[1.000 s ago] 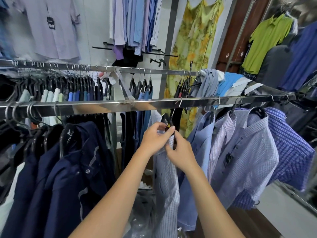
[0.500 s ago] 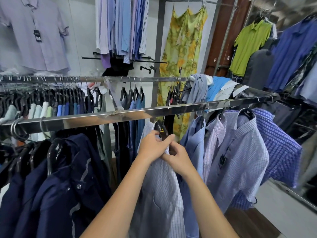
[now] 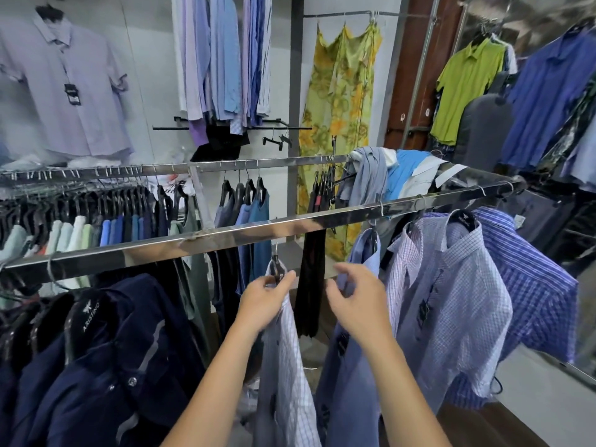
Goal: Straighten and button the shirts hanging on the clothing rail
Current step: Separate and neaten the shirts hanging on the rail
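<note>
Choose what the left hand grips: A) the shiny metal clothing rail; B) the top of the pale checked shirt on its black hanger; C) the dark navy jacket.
B: the left hand curls round the top of the pale checked shirt, right at its black hanger.

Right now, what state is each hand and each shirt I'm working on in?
Left hand, grips the checked shirt's collar by the hanger.
Right hand, off the checked shirt, fingers loosely curled at the blue shirt; hold unclear.
Checked shirt, hanging from the rail, edge-on; buttons hidden.
Blue shirt, hanging beside it, right side.
</note>
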Available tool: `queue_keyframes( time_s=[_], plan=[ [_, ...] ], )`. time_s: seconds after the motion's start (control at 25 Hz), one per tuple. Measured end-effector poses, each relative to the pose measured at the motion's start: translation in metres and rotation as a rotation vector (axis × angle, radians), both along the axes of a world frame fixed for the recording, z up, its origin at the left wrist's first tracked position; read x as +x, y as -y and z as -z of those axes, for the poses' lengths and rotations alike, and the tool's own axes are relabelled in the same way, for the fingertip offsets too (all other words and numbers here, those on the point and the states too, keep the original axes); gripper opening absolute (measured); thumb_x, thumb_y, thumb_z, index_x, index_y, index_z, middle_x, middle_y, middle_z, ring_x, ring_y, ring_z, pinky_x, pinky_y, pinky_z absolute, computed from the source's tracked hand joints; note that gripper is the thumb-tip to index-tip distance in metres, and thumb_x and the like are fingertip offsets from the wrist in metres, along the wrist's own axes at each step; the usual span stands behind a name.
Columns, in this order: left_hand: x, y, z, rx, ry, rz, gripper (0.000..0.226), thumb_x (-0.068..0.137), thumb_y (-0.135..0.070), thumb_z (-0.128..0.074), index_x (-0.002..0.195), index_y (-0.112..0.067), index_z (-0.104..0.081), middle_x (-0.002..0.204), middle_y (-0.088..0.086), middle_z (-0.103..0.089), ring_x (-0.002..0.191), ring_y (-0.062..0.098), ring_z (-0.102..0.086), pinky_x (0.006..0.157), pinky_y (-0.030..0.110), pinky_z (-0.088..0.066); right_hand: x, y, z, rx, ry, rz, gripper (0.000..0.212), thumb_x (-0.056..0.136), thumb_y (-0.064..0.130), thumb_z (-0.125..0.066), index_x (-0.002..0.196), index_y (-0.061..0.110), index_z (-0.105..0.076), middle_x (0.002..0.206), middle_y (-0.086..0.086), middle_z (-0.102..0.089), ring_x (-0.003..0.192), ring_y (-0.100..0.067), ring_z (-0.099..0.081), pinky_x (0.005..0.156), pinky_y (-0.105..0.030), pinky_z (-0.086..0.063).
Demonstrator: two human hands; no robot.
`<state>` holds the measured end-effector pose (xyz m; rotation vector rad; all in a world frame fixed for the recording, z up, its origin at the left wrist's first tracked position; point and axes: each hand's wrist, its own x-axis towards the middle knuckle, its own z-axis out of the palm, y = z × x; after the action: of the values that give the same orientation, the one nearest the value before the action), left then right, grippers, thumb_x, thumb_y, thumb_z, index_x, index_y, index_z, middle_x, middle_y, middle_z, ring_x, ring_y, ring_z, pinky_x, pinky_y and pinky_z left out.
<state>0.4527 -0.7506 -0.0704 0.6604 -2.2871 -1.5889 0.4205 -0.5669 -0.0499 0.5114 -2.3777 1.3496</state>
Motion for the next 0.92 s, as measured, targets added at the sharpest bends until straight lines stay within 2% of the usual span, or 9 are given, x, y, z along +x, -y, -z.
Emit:
queue_keyframes(
  time_s=[0.08,0.2,0.28,0.36,0.4,0.48,0.64,0.76,0.92],
  plan=[
    [0.003,0.003,0.009,0.045,0.001,-0.018,0.070,0.077,-0.074,-0.061,0.124,-0.022,-0.064,0.102,-0.013,-0.066,0.101,0.010,-0.062,0.090,0.032,-0.049,-0.006,-0.010,-0.001,0.003,-0.075,0.223,0.049,0.083,0.021,-0.072,0.131,0.015,-0.061,0.126,0.000,-0.058,0.117,-0.022,-0.052,0.100,-0.033,-0.041],
    [0.004,0.005,0.013,0.083,-0.004,-0.034,0.067,0.078,-0.067,-0.067,0.127,-0.021,-0.060,0.094,-0.010,-0.067,0.098,0.010,-0.064,0.080,0.027,-0.048,-0.025,-0.022,0.000,0.093,0.109,0.278,0.070,0.082,0.011,-0.070,0.145,0.005,-0.042,0.134,-0.014,-0.052,0.123,-0.034,-0.048,0.100,-0.040,-0.040],
    [0.004,0.007,0.014,0.089,-0.012,-0.039,0.067,0.079,-0.060,-0.070,0.130,-0.020,-0.057,0.098,-0.010,-0.067,0.097,0.008,-0.063,0.074,0.024,-0.046,-0.035,-0.026,0.004,0.136,0.261,0.234,0.054,0.083,0.007,-0.062,0.135,0.008,-0.049,0.114,-0.016,-0.062,0.104,-0.039,-0.058,0.081,-0.039,-0.046],
    [0.004,0.008,0.011,0.084,-0.028,-0.037,0.063,0.081,-0.054,-0.072,0.130,-0.018,-0.056,0.101,-0.012,-0.065,0.093,0.003,-0.061,0.074,0.024,-0.045,-0.041,-0.030,0.007,0.129,0.300,0.189,0.021,0.081,0.004,-0.056,0.102,0.009,-0.057,0.083,-0.011,-0.062,0.078,-0.035,-0.056,0.061,-0.033,-0.038],
    [0.004,0.009,0.011,0.091,-0.042,-0.036,0.062,0.082,-0.051,-0.073,0.130,-0.017,-0.056,0.100,-0.014,-0.063,0.091,0.001,-0.059,0.077,0.024,-0.045,-0.042,-0.031,0.006,0.086,0.306,0.148,0.010,0.081,0.003,-0.055,0.089,0.009,-0.055,0.073,-0.008,-0.057,0.070,-0.031,-0.051,0.055,-0.032,-0.033],
    [0.004,0.010,0.010,0.092,-0.069,-0.044,0.067,0.083,-0.049,-0.073,0.136,-0.014,-0.053,0.104,-0.011,-0.059,0.095,0.005,-0.058,0.084,0.025,-0.043,-0.042,-0.031,-0.002,-0.025,0.303,0.039,0.007,0.084,0.002,-0.056,0.085,0.009,-0.055,0.068,-0.004,-0.053,0.062,-0.022,-0.045,0.051,-0.026,-0.030],
    [0.001,0.011,-0.001,0.091,-0.094,-0.037,0.065,0.084,-0.050,-0.072,0.136,-0.016,-0.053,0.111,-0.009,-0.058,0.101,0.010,-0.058,0.089,0.027,-0.045,-0.047,-0.010,-0.013,-0.150,0.328,-0.145,0.025,0.084,-0.002,-0.057,0.103,0.010,-0.066,0.090,-0.010,-0.069,0.066,-0.015,-0.053,0.056,-0.017,-0.040],
    [-0.004,0.008,-0.007,0.086,-0.084,-0.032,0.053,0.079,-0.058,-0.072,0.117,-0.024,-0.058,0.106,-0.012,-0.063,0.103,0.012,-0.062,0.094,0.031,-0.050,-0.034,0.012,0.009,-0.138,0.433,-0.275,0.046,0.081,-0.009,-0.055,0.119,0.015,-0.064,0.098,-0.008,-0.072,0.081,-0.018,-0.064,0.066,-0.024,-0.050],
    [-0.011,-0.001,-0.006,0.076,-0.078,0.014,0.070,0.065,-0.073,-0.067,0.112,-0.021,-0.068,0.098,-0.008,-0.072,0.092,0.011,-0.067,0.087,0.031,-0.054,-0.013,0.033,0.049,-0.147,0.493,-0.374,0.051,0.078,-0.005,-0.053,0.121,0.020,-0.067,0.093,-0.005,-0.076,0.081,-0.018,-0.071,0.075,-0.036,-0.057]
  ],
)
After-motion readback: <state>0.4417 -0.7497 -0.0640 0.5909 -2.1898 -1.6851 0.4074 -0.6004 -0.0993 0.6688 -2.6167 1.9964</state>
